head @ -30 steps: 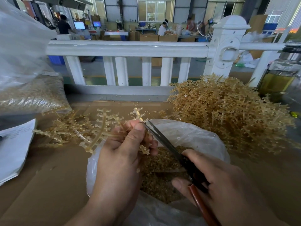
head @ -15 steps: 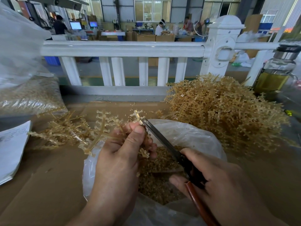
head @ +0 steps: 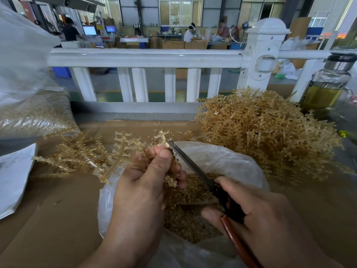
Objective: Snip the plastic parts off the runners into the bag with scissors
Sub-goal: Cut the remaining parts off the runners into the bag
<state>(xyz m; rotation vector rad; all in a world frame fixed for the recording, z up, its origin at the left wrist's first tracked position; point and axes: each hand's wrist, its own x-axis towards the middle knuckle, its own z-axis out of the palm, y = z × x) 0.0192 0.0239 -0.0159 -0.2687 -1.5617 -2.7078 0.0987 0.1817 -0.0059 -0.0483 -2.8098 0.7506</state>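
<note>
Bare hands (head: 143, 192) and forearms, no sleeves visible.

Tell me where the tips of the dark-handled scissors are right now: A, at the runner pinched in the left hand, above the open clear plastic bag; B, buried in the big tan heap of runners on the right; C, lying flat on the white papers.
A: the dark-handled scissors, held in the right hand, reach their tips to the tan plastic runner gripped by the left hand, over the open clear plastic bag.
</note>
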